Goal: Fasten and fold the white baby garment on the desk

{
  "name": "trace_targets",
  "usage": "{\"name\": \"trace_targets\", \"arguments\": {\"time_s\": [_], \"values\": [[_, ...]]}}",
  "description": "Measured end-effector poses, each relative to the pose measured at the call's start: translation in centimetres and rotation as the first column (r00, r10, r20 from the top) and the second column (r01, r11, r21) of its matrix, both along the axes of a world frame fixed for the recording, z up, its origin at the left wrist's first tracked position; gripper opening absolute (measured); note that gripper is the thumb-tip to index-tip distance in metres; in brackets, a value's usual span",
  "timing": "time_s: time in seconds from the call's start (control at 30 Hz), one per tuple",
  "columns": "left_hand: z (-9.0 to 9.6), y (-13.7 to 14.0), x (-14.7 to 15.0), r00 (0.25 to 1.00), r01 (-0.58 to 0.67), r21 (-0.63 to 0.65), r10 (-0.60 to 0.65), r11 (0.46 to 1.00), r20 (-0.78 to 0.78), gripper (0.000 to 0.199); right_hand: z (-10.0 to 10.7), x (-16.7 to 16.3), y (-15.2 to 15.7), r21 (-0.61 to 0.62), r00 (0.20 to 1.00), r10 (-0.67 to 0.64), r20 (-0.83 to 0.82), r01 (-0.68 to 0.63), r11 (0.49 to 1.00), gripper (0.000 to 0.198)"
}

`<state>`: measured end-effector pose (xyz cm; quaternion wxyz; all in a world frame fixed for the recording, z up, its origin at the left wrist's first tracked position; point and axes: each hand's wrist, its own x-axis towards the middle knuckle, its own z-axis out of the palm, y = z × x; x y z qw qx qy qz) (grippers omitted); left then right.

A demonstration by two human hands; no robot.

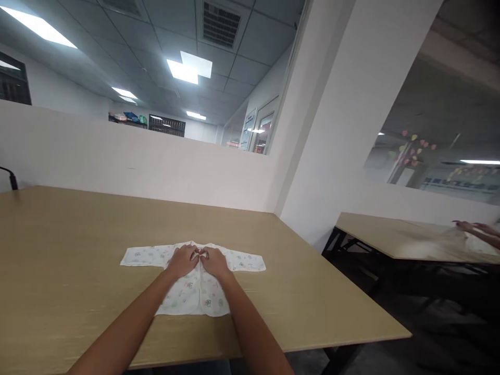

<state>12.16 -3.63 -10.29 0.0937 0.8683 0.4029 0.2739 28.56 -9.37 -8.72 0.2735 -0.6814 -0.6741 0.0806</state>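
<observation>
A small white long-sleeved baby shirt with a faint printed pattern lies spread out on the table, its sleeves stretched to both sides. Its front opening runs down the middle. Near the neckline, my left hand pinches the left front edge with closed fingers. Right beside it, my right hand pinches the other front edge. The fingertips of both hands nearly meet at the opening. Whether a snap or other fastener sits between them is too small to make out.
The shirt rests on a wide wooden table against a white wall. A black cable end stands at the far left. On the right is another table, where a co-worker's hands handle white cloth.
</observation>
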Motion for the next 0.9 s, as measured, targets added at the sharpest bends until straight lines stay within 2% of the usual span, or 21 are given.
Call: {"name": "trace_targets", "arguments": {"time_s": [0.17, 0.43, 0.73, 0.9], "values": [[-0.3, 0.4, -0.7, 0.993, 0.104, -0.027, -0.102, 0.994, 0.059, 0.026, 0.6, 0.5, -0.6, -0.024, 0.999, 0.043, -0.033, -0.044, 0.999, 0.018], [-0.4, 1.6, -0.8, 0.983, 0.153, -0.06, -0.145, 0.986, 0.115, 0.032, 0.3, 0.7, -0.2, 0.059, 0.993, 0.081, -0.088, -0.075, 0.995, 0.015], [-0.5, 1.6, -0.4, 0.991, 0.105, -0.053, -0.1, 0.993, 0.088, 0.031, -0.9, 0.0, 0.5, 0.187, 0.976, 0.194, -0.097, -0.174, 0.967, 0.013], [-0.6, 1.1, -0.4, 0.995, 0.084, -0.057, -0.081, 0.995, 0.066, 0.032, -1.8, 0.3, 1.1, 0.224, 0.967, 0.213, -0.141, -0.179, 0.958, 0.013]]}}
